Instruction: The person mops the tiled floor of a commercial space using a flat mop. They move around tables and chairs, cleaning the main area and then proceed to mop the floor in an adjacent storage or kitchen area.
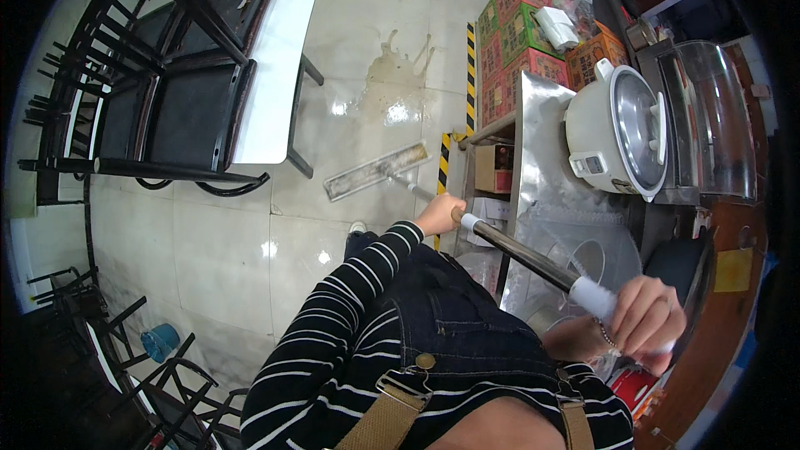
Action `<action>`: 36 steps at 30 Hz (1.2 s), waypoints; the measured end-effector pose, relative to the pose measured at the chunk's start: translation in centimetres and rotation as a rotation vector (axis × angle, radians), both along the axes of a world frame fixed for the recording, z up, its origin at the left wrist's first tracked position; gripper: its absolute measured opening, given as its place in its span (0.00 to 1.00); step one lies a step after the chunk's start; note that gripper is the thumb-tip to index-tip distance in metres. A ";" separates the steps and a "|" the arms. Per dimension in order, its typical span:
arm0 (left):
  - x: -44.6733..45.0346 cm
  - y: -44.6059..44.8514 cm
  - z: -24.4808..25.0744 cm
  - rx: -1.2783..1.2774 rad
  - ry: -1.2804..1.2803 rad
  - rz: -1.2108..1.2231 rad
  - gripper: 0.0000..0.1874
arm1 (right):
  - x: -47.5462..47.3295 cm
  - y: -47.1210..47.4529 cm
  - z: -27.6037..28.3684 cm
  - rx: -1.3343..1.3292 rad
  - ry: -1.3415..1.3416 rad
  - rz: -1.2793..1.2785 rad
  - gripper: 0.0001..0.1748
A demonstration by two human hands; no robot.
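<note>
Both hands grip the pole of a flat mop, which slants from the lower right down to the floor. My left hand is closed around the lower part of the pole. Higher up, my right hand holds the white grip at the pole's end. The long flat mop head rests on the pale tiles and looks dirty. Beyond it spreads a brownish puddle with streaks at its far side; the mop head lies apart from its brown part.
On the left, black chairs are set against a white table. A steel counter with a large rice cooker stands right, beside stacked cartons. Black-yellow tape edges the floor there. A blue bucket is at lower left.
</note>
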State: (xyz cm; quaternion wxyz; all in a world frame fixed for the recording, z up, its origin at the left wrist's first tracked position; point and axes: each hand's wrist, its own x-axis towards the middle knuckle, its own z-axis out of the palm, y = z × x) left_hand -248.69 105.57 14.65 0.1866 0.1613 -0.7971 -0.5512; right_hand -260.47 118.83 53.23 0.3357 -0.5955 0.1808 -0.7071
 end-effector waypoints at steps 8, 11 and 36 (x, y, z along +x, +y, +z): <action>-3.4 -6.5 -6.1 -0.102 -0.143 -0.232 0.06 | 2.0 1.9 -7.3 0.073 -0.258 -0.926 0.17; -5.2 -11.3 -7.9 -0.185 -0.294 -0.271 0.07 | 2.3 1.2 -12.1 0.118 -0.304 -1.027 0.17; -7.6 -17.9 -6.7 -0.190 -0.184 -0.278 0.04 | 1.7 -5.3 -10.4 0.222 -0.275 -1.153 0.15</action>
